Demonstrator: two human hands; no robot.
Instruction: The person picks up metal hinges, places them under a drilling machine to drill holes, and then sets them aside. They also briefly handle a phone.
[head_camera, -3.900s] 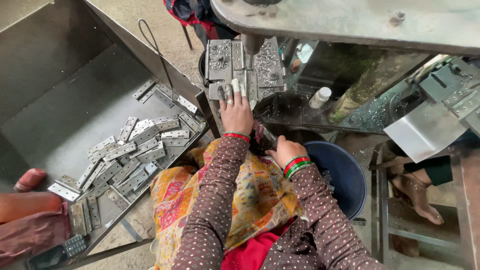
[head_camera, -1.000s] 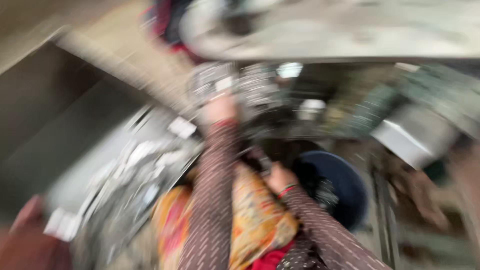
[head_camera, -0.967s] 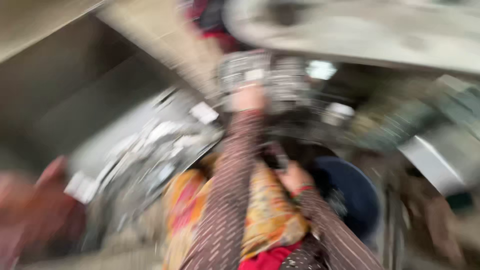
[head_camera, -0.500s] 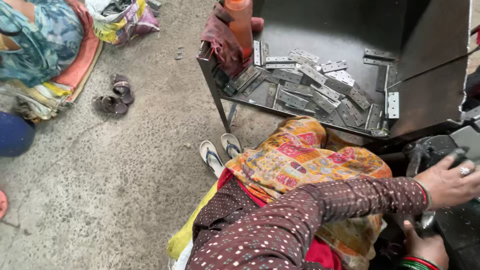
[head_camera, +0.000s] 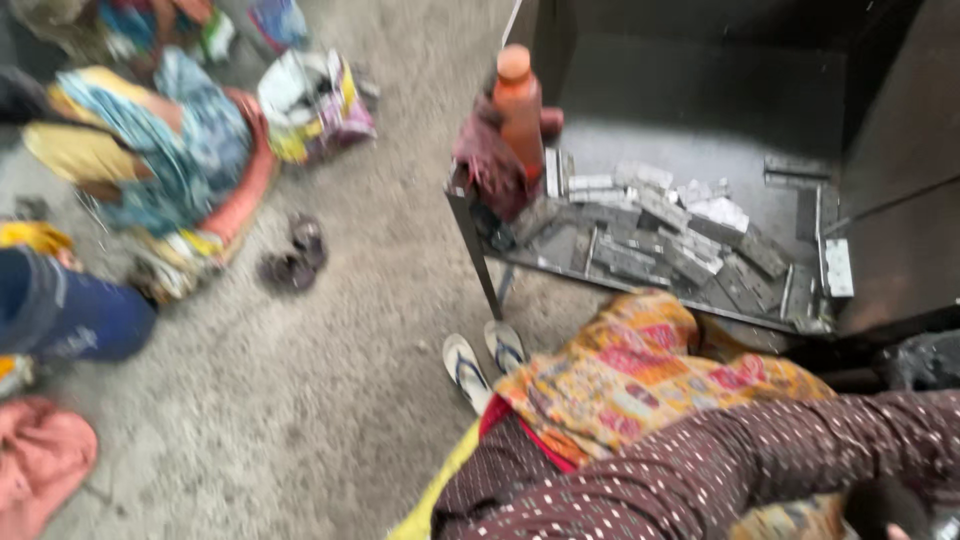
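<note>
Hands out of frame: I cannot tell their grip.
My dotted sleeve (head_camera: 720, 475) runs right along the bottom edge; the metal plates (head_camera: 680, 235) lie up-frame in the tray (head_camera: 700, 90), beside an orange bottle (head_camera: 519, 105).

She wears a dark maroon sleeve (head_camera: 720, 475) speckled with small white dots. Over her lap lies an orange-yellow patterned cloth (head_camera: 640, 375) with red patches, a red hem (head_camera: 520, 435) showing beneath.
</note>
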